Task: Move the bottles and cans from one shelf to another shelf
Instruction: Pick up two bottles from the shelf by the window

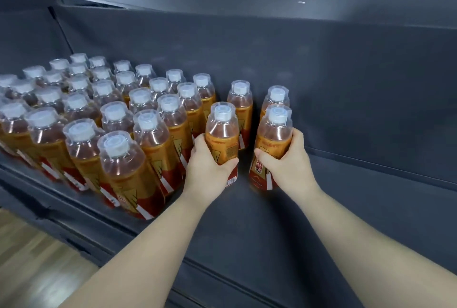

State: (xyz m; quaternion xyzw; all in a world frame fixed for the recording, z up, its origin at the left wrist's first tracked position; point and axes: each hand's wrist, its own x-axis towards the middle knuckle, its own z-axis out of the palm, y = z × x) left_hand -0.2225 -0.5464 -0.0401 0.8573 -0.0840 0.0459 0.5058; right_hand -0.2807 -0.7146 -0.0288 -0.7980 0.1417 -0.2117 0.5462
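Grey fabric shelf (247, 233) — wooden floor (37, 258)

About thirty-two bottles (153, 142) — all alike — one shelf (346, 208).

Dark grey shelf (346, 198) is carrying packed rows of white-capped bottles (148, 134), crowding its left side. Two more bottles (240, 107) are standing apart, further back.

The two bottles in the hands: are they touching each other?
Apart. The head view shows bare shelf between the left bottle and the right bottle.
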